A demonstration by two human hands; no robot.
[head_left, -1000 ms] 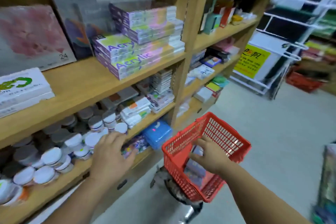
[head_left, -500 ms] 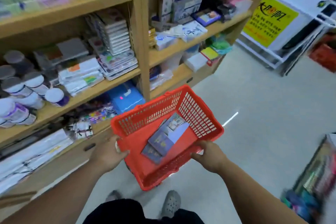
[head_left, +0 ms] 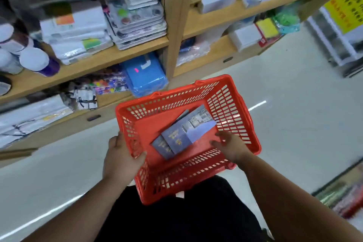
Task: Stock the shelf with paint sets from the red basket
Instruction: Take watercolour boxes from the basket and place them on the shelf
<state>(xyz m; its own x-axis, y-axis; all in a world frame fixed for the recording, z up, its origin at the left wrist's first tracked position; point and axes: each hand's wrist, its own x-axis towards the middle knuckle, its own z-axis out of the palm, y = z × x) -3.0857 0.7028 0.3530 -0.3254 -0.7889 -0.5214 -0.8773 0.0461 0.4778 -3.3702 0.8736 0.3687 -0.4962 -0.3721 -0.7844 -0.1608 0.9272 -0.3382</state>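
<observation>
— What's the room like?
— A shop aisle: pale floor (head_left: 294, 127) and a wooden shelf (head_left: 94, 67) crowded with packets and white-capped jars (head_left: 34, 60).
— And the paint sets (head_left: 176, 139)?
— Blue boxes, lying in the red basket (head_left: 227, 112). The left hand (head_left: 121, 159) grips its rim. The right hand (head_left: 229, 147) is inside, fingers loosely spread beside them, holding nothing.
</observation>
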